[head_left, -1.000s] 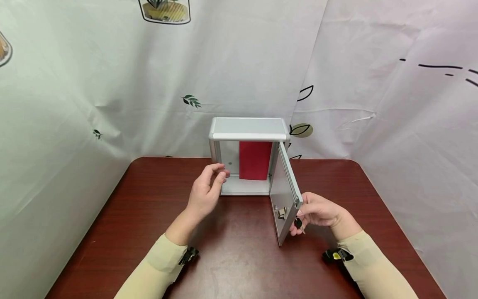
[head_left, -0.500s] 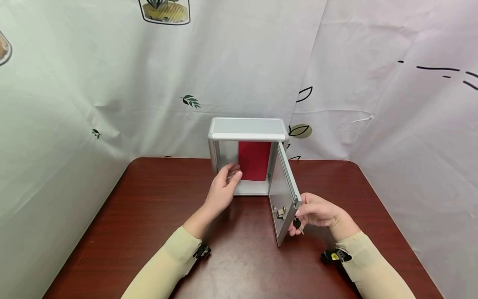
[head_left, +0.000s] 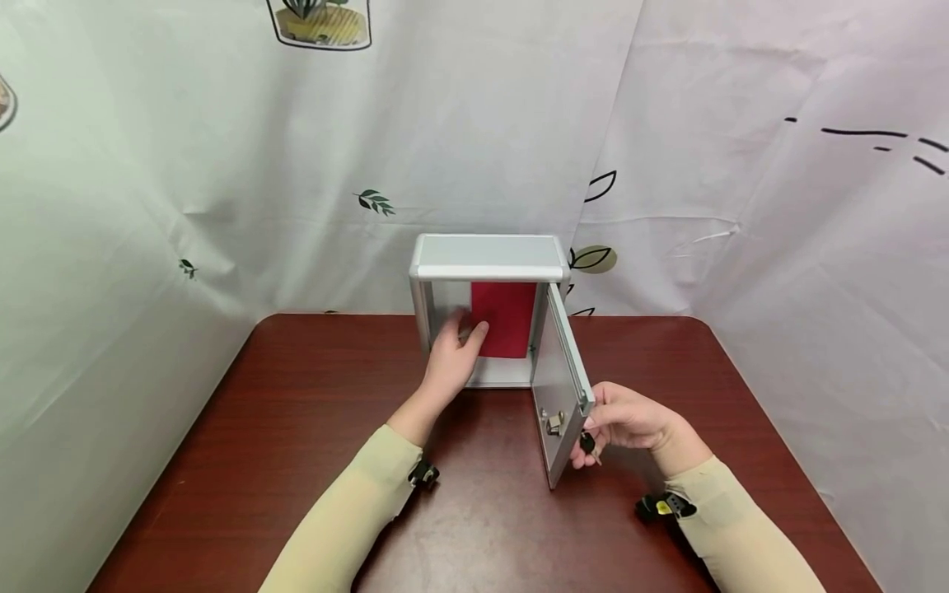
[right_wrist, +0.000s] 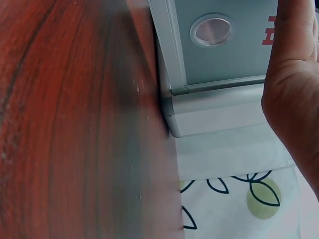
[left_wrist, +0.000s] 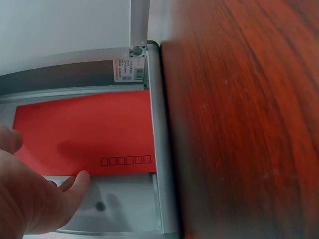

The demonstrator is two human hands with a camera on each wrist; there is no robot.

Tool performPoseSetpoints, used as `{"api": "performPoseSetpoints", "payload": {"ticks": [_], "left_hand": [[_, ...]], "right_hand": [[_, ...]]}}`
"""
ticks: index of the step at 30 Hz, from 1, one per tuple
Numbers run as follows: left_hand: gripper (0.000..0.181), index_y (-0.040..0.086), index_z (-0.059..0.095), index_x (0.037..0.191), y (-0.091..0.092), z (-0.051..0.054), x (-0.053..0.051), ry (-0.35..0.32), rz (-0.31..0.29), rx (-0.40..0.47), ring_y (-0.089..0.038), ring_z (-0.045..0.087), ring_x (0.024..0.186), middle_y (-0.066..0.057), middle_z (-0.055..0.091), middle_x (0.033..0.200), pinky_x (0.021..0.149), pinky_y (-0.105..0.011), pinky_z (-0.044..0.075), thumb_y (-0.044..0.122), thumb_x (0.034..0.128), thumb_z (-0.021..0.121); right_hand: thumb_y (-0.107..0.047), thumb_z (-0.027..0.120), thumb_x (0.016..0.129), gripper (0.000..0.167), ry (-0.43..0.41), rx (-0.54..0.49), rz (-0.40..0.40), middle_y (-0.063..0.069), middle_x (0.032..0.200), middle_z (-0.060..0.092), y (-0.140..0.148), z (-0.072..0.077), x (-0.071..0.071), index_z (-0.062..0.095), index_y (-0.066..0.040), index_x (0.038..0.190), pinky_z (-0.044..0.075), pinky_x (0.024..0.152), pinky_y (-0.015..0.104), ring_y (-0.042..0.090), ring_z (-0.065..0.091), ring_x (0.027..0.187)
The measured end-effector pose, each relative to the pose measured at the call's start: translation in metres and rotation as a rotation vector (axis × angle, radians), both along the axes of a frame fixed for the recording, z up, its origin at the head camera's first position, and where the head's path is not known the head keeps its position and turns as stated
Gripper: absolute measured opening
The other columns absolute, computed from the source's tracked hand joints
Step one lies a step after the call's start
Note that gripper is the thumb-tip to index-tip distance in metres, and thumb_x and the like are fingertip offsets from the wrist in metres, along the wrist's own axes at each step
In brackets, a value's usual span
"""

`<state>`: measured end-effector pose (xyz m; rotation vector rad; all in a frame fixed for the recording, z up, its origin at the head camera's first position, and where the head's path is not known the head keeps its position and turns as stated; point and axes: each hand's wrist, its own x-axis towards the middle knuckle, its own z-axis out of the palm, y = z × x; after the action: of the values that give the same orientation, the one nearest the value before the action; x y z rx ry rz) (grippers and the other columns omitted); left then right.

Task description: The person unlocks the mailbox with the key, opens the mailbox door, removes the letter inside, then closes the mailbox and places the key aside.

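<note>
A white-and-silver metal box (head_left: 489, 251) stands upright at the back of the table, its door (head_left: 558, 362) swung out to the right. Inside, a red envelope (head_left: 510, 321) leans against the back wall; in the left wrist view the envelope (left_wrist: 94, 124) shows a row of printed squares. My left hand (head_left: 451, 362) reaches into the box at the envelope's left edge, thumb and fingers apart; whether it touches is unclear. My right hand (head_left: 630, 418) grips the door's free edge. A key with a black head (head_left: 588, 443) hangs by those fingers, outside the door.
The lock's latch (head_left: 553, 424) sticks out from the door's inner face. A printed label (left_wrist: 128, 70) is on the box's inner wall. Around the brown table (head_left: 319, 395) hang white patterned cloths (head_left: 474, 123). The door's outer face carries a round window (right_wrist: 213, 30).
My left hand has moved right and forward, from the box's left side into the opening beside the envelope. My right hand and the door have stayed in place.
</note>
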<state>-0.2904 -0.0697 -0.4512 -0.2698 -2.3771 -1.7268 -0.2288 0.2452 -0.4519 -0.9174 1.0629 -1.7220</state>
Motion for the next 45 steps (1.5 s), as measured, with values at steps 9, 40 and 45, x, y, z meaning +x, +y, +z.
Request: {"api": "performPoseSetpoints", "payload": {"ticks": [9, 40, 45], "left_hand": [[0.059, -0.005, 0.054, 0.156, 0.006, -0.005, -0.010, 0.008, 0.003, 0.000, -0.040, 0.065, 0.133, -0.023, 0.065, 0.144, 0.114, -0.053, 0.053, 0.030, 0.1103, 0.067], [0.043, 0.005, 0.063, 0.140, 0.014, -0.032, -0.042, 0.077, -0.108, -0.113, -0.027, 0.071, 0.106, -0.013, 0.074, 0.120, 0.094, -0.047, 0.057, 0.039, 0.1128, 0.065], [0.039, 0.001, 0.061, 0.144, 0.019, -0.012, -0.027, 0.046, -0.123, -0.092, -0.035, 0.070, 0.113, -0.020, 0.072, 0.126, 0.099, -0.053, 0.056, 0.025, 0.1141, 0.064]], "right_hand": [[0.012, 0.036, 0.102, 0.049, -0.003, 0.003, -0.006, 0.019, 0.112, 0.082, 0.000, 0.000, 0.000, 0.079, 0.002, 0.125, 0.066, 0.088, 0.038, 0.025, 0.082, 0.103], [0.011, 0.037, 0.104, 0.048, 0.004, 0.002, -0.014, 0.018, 0.112, 0.082, 0.000, 0.000, 0.001, 0.079, 0.001, 0.125, 0.066, 0.087, 0.036, 0.026, 0.082, 0.104], [0.011, 0.038, 0.104, 0.047, -0.002, 0.002, -0.009, 0.019, 0.112, 0.082, 0.000, 0.000, 0.000, 0.079, 0.001, 0.124, 0.066, 0.087, 0.036, 0.026, 0.082, 0.103]]}}
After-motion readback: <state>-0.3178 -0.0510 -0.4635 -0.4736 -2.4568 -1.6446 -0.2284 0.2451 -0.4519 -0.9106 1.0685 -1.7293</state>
